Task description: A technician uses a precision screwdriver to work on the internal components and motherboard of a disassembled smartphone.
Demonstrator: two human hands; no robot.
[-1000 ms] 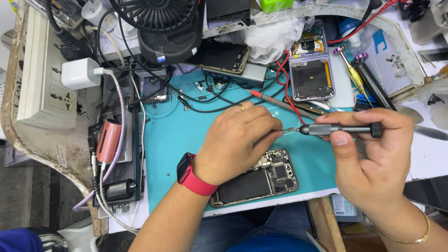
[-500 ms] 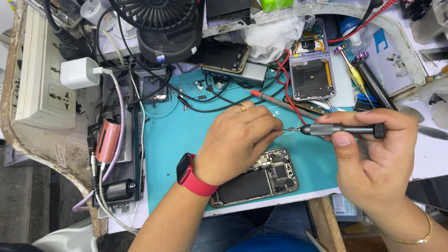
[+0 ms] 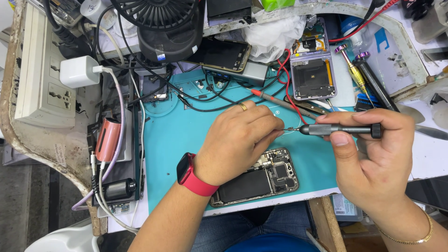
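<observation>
An opened smartphone (image 3: 259,179), its back off and its black battery and circuit boards showing, lies tilted near the front edge of a teal work mat (image 3: 177,140) on the surface. The left hand (image 3: 238,140) rests over the phone's upper end, the forearm coming in from the lower left with a red smartwatch (image 3: 191,175) on the wrist and a gold ring (image 3: 243,107) on one finger; its fingers are curled together with the fingertips pinched close at the tip of a dark precision screwdriver (image 3: 338,129), and whether they grip anything small there cannot be told. The right hand (image 3: 368,158) comes in from the lower right with a thin gold bracelet (image 3: 413,238) at the wrist and holds the screwdriver level, closed about its shaft with the thumb underneath and the forefinger along the top, the tip pointing left towards the left hand's fingertips. Just behind the hands a red-tipped multimeter probe (image 3: 275,98) lies across the mat with red and black leads. Farther back lie a second opened phone (image 3: 312,70) with a purple frame, two more screwdrivers (image 3: 364,77) and a phone with a dark screen (image 3: 221,53). A small black fan (image 3: 165,25) stands at the back, and a white charger (image 3: 79,71) is plugged into a power strip (image 3: 44,70) at the left.
</observation>
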